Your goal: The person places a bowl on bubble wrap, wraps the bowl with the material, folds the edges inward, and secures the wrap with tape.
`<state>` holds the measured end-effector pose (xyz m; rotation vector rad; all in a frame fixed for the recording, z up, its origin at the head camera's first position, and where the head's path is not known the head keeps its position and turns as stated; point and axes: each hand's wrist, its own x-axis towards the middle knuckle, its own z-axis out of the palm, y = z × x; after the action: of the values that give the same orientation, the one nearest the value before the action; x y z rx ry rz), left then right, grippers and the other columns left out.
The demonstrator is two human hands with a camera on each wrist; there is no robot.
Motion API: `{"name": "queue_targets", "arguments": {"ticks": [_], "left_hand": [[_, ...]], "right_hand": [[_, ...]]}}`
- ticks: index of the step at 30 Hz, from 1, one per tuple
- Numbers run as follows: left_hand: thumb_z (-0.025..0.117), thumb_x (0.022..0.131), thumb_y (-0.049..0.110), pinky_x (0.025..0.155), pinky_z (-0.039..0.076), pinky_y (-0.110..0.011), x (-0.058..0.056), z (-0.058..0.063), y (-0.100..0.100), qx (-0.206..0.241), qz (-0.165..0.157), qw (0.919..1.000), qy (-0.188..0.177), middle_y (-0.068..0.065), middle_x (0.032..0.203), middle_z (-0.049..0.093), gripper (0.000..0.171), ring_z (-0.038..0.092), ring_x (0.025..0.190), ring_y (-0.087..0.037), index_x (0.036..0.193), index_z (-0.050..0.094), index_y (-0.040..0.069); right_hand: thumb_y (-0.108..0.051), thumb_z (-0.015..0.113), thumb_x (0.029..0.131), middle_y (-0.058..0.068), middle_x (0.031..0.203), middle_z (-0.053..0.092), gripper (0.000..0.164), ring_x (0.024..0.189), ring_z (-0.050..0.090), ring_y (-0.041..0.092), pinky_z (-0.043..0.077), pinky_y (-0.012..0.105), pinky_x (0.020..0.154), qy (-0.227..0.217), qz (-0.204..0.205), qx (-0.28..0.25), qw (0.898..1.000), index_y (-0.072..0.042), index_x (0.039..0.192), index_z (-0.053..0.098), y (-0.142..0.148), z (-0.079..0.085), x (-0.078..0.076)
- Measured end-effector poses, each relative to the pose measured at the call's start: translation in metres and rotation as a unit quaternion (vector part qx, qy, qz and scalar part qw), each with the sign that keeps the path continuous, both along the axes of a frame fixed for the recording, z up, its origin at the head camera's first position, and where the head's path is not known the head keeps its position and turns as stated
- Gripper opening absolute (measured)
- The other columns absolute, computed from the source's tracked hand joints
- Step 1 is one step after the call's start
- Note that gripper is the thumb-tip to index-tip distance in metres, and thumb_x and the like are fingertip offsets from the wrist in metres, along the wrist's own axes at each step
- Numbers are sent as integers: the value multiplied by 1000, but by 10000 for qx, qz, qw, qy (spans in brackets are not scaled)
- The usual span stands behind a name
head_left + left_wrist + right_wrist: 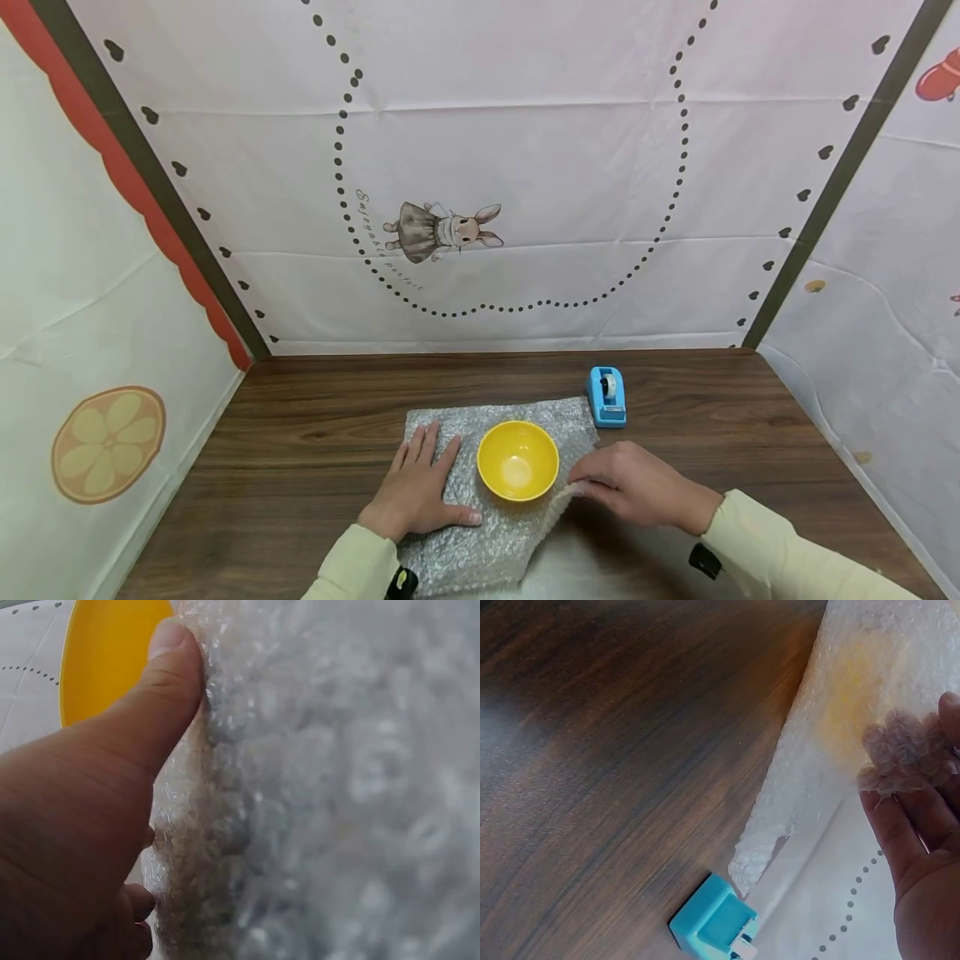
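Bubble wrap (465, 560) lies under spread L hand (418, 493), edge pinched btwn R fingers (597, 467).

Curved script "Enjoyable perfect" (367, 223); on the white backdrop (555, 183)

Bubble wrap (352, 795) v. blurry, L wrist

Glossy yellow bowl (517, 461); bumpy plastic wrap (457, 562)
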<state>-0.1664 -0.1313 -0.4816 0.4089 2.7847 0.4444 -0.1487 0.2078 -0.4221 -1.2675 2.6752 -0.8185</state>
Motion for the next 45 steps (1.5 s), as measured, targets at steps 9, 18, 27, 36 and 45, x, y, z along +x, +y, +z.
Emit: {"name": "queue_targets", "arguments": {"ticks": [9, 18, 27, 36, 45], "left_hand": [[63, 84, 81, 130, 10, -65, 2, 2, -2, 71, -77, 9995, 293, -21, 175, 11, 107, 6, 164, -43, 164, 35, 17], [62, 87, 77, 130, 11, -65, 4, 12, -4, 215, -20, 9993, 307, -24, 174, 15, 102, 6, 163, -44, 163, 36, 14], [64, 89, 74, 131, 14, -63, 4, 12, -6, 326, 30, 9995, 53, -25, 173, 16, 101, 11, 162, -46, 164, 34, 13], [63, 92, 70, 130, 16, -63, 9, 15, -6, 394, -108, 9992, 41, -25, 173, 18, 95, 14, 162, -45, 163, 36, 13], [64, 95, 65, 130, 17, -63, 16, 22, -4, 567, -201, 9981, 149, -24, 173, 19, 91, 14, 162, -44, 163, 35, 12]], "right_hand": [[-26, 67, 103, -15, 101, 78, 13, 87, 65, -7, 61, 21, 81, -144, -172, 86, 9997, -24, 107, 79, -4, 4, -1], [-21, 72, 100, -12, 101, 79, 14, 82, 62, -7, 61, 19, 82, -343, -226, 165, 9990, -20, 111, 80, -9, 8, -6], [-21, 73, 98, -13, 95, 77, 11, 77, 60, -6, 60, 18, 77, -454, -257, 81, 9986, -20, 107, 81, -13, 12, -12], [-22, 73, 99, -12, 92, 77, 11, 76, 58, -5, 58, 17, 73, -299, -179, 72, 9994, -18, 105, 81, -17, 15, -16], [-22, 72, 100, -8, 94, 79, 12, 75, 58, -5, 57, 18, 72, -222, -106, -19, 9997, -16, 104, 81, -21, 17, -18]]}}
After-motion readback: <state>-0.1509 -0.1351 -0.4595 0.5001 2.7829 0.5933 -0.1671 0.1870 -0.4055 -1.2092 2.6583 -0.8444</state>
